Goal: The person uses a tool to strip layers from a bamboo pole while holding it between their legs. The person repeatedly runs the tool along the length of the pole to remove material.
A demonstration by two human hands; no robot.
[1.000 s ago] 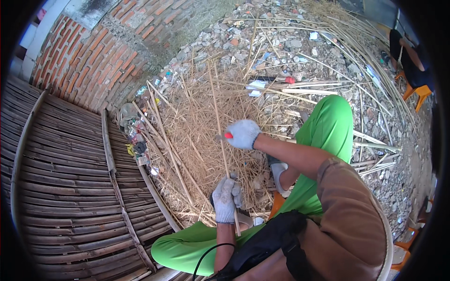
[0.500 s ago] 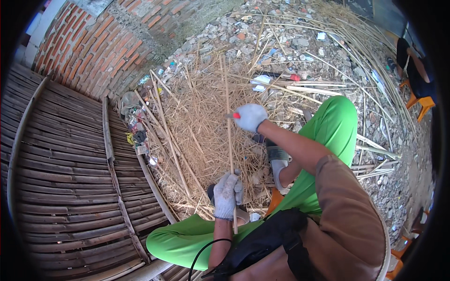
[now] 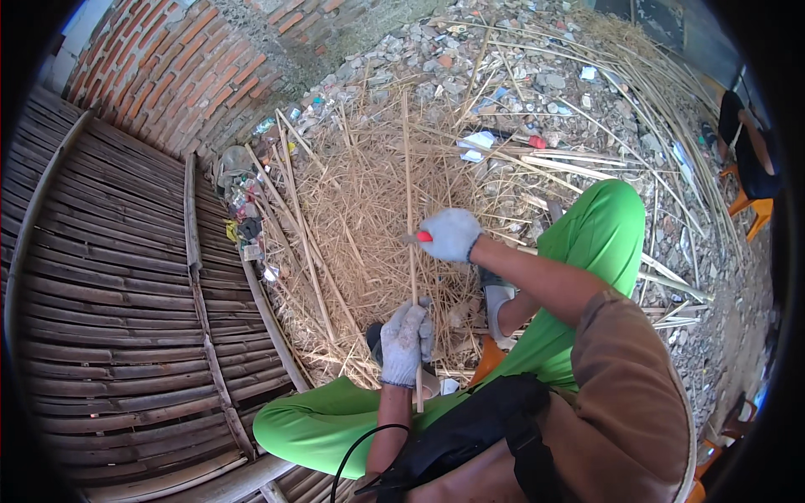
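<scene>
My left hand (image 3: pixel 404 345), in a grey-white knit glove, is closed around the lower part of a long thin bamboo strip (image 3: pixel 408 176). The strip runs away from my lap, nearly upright in the picture, with its far end over the shavings. In my gloved right hand (image 3: pixel 453 235) is a knife (image 3: pixel 425 236) with a red handle. Its short blade points left and meets the strip around mid-length; the exact contact is too small to make out.
Pale bamboo shavings (image 3: pixel 369 210) cover the ground ahead. Loose bamboo strips (image 3: pixel 306 243) lie left of them. A slatted bamboo panel (image 3: pixel 126 335) fills the left side, below a brick wall (image 3: pixel 184 67). Another person (image 3: pixel 755 147) sits on an orange stool (image 3: pixel 750 210) at far right.
My right hand and the knife have come nearer along the strip, toward my left hand. The left hand keeps its grip on the strip. The whole view has shifted slightly.
</scene>
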